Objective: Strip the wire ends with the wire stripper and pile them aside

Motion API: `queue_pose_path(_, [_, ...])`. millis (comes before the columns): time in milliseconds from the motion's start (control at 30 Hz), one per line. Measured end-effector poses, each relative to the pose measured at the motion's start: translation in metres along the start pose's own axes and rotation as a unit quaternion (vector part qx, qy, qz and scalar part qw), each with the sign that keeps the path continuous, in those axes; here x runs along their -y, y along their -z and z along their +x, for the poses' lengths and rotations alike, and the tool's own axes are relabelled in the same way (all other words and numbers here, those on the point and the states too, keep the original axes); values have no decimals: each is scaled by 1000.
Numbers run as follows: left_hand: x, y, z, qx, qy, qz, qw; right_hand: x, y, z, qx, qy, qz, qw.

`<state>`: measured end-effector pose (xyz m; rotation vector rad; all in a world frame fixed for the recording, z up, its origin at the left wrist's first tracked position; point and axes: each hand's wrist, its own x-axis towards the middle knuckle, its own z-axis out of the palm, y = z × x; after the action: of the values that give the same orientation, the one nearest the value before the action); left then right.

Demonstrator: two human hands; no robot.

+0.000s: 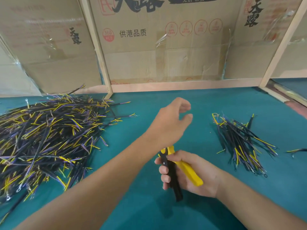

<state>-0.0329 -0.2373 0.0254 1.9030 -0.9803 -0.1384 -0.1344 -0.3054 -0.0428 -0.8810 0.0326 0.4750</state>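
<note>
The right hand [191, 173] is near the front edge of the bench [191, 93], a little right of the middle. Its fingers are curled around the stripper [178, 170], which has one yellow handle and one black handle. The handles stand apart, and the small jaws point away from the person.

The left hand [171, 120] is held above the green bench top, behind the stripper and not touching it. Its fingers are loosely bent with the thumb apart from them, and it holds nothing.

A big pile [48, 136] of black wires with yellow and purple ends covers the left side of the bench and reaches its left edge. A small pile [242, 143] of the same wires lies near the right edge, well apart from both hands. One single wire [297, 150] lies just beside this pile, at the right edge of the picture.

Along the back edge stand cardboard panels [162, 52] between wooden posts [98, 47]. The middle panel carries big black characters cut off by the top of the picture, the smaller line 供港品质, a red round mark with "360", and four red round stamps that are too small to read. The left and right panels both show 天露 in black.
</note>
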Motion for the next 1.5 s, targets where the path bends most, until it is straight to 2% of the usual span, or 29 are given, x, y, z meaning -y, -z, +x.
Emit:
queue_pose_path(67, [-1, 33, -31, -11, -45, -25, 999, 3, 6, -6, -63, -6, -23, 998])
queue_pose_path(133, [7, 72, -51, -36, -77, 79, 993, -5, -3, 1, -20, 18, -7, 1000])
queue_pose_path(167, [18, 93, -56, -49, -63, 146, 986, -9, -3, 4, -18, 30, 3, 999])
queue_pose_path(300, [84, 168, -64, -56, 126, 349, 927, -1, -4, 1, -51, 73, 3, 996])
queue_pose_path(367, [112, 186, -60, -34, 161, 397, 903, -1, -8, 7, -85, 94, -8, 992])
queue_pose_path(533, [146, 186, -21, 40, 122, 478, 869, -3, -22, 27, -145, 134, -21, 980])
queue_pose_path(733, [165, 164, 20, 123, 140, 560, 808, -16, -16, 25, -107, 132, 17, 985])
queue_pose_path(867, [170, 148, 32, 106, 115, 648, 746, -14, -6, 23, -116, 124, 8, 986])
queue_pose_path(933, [164, 145, 33, 98, 97, 671, 728, -13, -5, 26, -117, 117, 20, 986])
queue_pose_path(967, [157, 146, 33, 88, 92, 671, 730, -11, -5, 27, -118, 115, 25, 986])
queue_pose_path(1000, [149, 148, 34, 66, 85, 658, 746, -11, -5, 29, -120, 114, 30, 986])
queue_pose_path(1033, [138, 152, 33, 28, 77, 616, 784, -10, -4, 30, -121, 113, 32, 986])
queue_pose_path(1067, [127, 154, 30, -24, 66, 539, 839, -9, -3, 31, -120, 109, 35, 986])
queue_pose_path(1133, [103, 148, 12, -132, 41, 282, 949, -8, -2, 32, -118, 101, 39, 987])
queue_pose_path(1167, [92, 139, -3, -152, 45, 115, 981, -7, -1, 32, -118, 97, 41, 987])
queue_pose_path(1200, [82, 127, -20, -133, 53, -49, 988, -6, -2, 33, -118, 94, 43, 988])
queue_pose_path(1233, [76, 113, -37, -97, 66, -171, 978, -6, -2, 33, -120, 92, 43, 988])
queue_pose_path(1267, [72, 98, -52, -65, 81, -239, 965, -5, -2, 33, -123, 92, 42, 987])
queue_pose_path(1367, [74, 65, -80, -20, 119, -308, 944, -5, -4, 36, -140, 97, 31, 985])
queue_pose_path(1500, [77, 51, -87, -11, 117, -344, 932, -8, -3, 37, -144, 101, 5, 984])
